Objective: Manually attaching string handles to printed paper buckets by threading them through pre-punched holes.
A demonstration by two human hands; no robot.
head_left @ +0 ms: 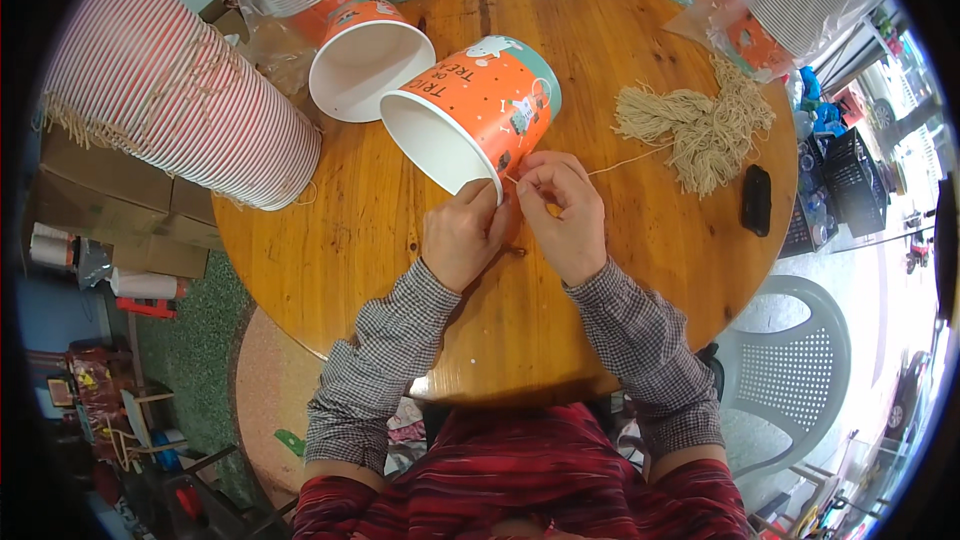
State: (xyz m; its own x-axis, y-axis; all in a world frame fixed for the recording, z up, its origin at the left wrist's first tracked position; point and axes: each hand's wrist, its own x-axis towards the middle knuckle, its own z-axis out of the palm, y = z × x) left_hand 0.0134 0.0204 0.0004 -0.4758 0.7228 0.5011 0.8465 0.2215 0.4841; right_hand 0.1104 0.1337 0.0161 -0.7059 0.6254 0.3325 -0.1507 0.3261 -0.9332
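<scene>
Round wooden table [560, 50] with paper buckets [475, 112], string bundle [700, 125], black phone [756, 199]

Around the round wooden table [330, 270], a long stack of nested striped paper cups [170, 90] lies at its left edge, a black phone [756, 200] near its right edge, a white plastic chair [800, 370] just beyond, and cardboard boxes [120, 210] left below.

Glossy wooden table [620, 60], paper bucket [480, 105], fibrous twine [700, 125]
</scene>
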